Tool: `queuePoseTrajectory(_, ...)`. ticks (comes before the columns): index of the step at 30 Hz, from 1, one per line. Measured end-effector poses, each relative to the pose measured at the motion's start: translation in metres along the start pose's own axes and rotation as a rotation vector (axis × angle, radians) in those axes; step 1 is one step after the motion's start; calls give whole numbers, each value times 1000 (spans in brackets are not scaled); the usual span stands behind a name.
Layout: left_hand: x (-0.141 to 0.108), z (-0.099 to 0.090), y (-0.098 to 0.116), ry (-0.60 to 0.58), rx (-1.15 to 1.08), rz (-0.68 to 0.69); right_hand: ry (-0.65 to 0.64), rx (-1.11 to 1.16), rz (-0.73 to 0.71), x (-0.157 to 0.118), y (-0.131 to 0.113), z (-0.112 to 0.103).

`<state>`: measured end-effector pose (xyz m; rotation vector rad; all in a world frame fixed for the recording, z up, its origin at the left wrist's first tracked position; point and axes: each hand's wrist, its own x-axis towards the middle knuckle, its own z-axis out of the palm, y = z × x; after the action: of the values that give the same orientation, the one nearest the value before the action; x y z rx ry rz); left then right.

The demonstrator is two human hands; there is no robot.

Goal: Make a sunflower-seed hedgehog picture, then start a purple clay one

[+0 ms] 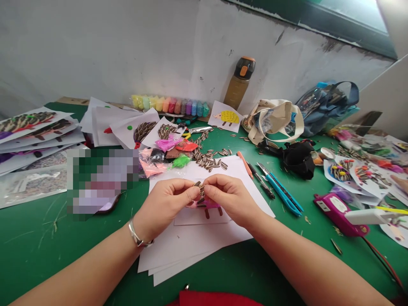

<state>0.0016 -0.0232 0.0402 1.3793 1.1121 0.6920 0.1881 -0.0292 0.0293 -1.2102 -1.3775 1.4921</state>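
Note:
My left hand and my right hand meet over a small white card, both with thumb and forefinger pinched. Striped sunflower seeds show between the fingertips. Which seed each hand grips is partly hidden. Below the fingers, the card carries a pink clay shape with brown clay legs. That card rests on a stack of white paper. Just beyond my hands lies a loose heap of sunflower seeds, beside bags of coloured clay.
Right of the paper lie an orange pen, a blue cutter and a magenta device. A phone is at left, near finished cards. Against the wall stands a bottle. Another person's hand shows at the right edge.

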Motion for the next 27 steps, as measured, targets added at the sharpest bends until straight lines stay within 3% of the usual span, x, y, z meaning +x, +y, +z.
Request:
queuePoseTrajectory(5,0,1,0,5,-44,-1,-21,-58,19,-1,-3,2)
queuePoseTrajectory(12,0,2,4,15,-108,-23,-6,-126,-62,-3,-4,5)
queuePoseTrajectory(19,2,5,1,36,-324,-118,-18,-249,-110,-4,-8,5)
queuePoseTrajectory(27,0,7,-1,34,-258,-60,14,-320,-142,-2,-3,4)
